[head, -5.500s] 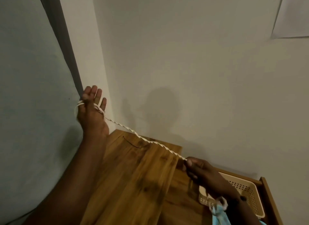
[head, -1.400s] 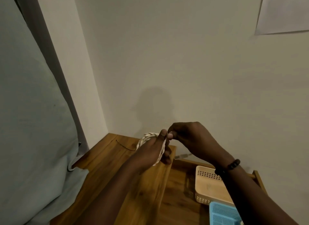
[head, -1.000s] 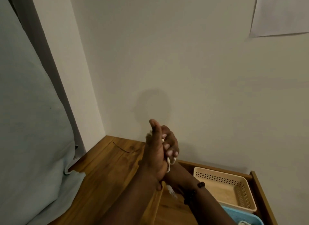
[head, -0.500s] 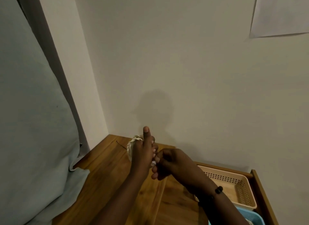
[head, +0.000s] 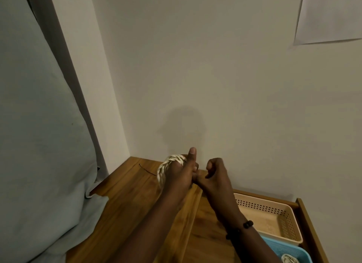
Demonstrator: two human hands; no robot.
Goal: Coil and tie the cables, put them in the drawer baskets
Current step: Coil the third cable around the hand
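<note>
Left hand (head: 179, 176) is raised over the wooden counter (head: 125, 200), thumb pointing up, fingers closed around a coiled white cable (head: 166, 165). The cable looks twisted or braided, cream-white, wound into several loops that wrap the back of the hand; the coil shows at 10 o'clock of the hand, the rest is hidden behind it.

Right hand (head: 215, 176) sits just at 3 o'clock of the left, touching it near the knuckles. Its fingers are curled in tight, pinch-like; can't tell if they hold a cable end, nothing visible between them. A dark bead bracelet (head: 240, 228) is on that wrist.

Open drawer at 4–5 o'clock of the hands: a beige perforated basket (head: 274, 213), and in front of it a blue basket (head: 291, 251) with another white coil (head: 290, 259) inside, cut off by the frame edge.

A thin dark wire (head: 146, 169) lies on the counter at 9 o'clock of the coil.
</note>
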